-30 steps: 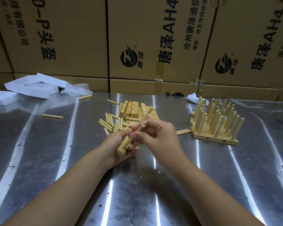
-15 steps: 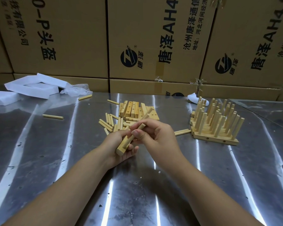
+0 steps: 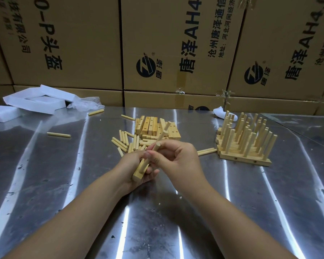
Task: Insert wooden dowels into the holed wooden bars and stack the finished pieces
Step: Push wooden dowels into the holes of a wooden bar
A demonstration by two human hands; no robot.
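Observation:
My left hand (image 3: pixel 134 166) grips a holed wooden bar (image 3: pixel 138 172) at the middle of the metal table (image 3: pixel 45 184). My right hand (image 3: pixel 176 160) pinches a wooden dowel (image 3: pixel 154 151) whose lower end meets the bar. A second dowel (image 3: pixel 164 132) sticks up from the bar's far end. Behind my hands lie a pile of holed bars (image 3: pixel 155 128) and several loose dowels (image 3: pixel 125 142). A stack of finished pieces (image 3: pixel 245 143) with upright dowels stands at the right.
Cardboard boxes (image 3: pixel 166 49) wall off the back of the table. White foam pieces (image 3: pixel 36 101) and a plastic bag (image 3: pixel 86 104) lie at the back left. Stray dowels (image 3: pixel 58 134) rest on the left, and two dowels (image 3: pixel 207 151) lie beside the stack.
My right hand has shifted slightly down along the dowel, pushing it toward the bar. The left hand and bar have barely moved.

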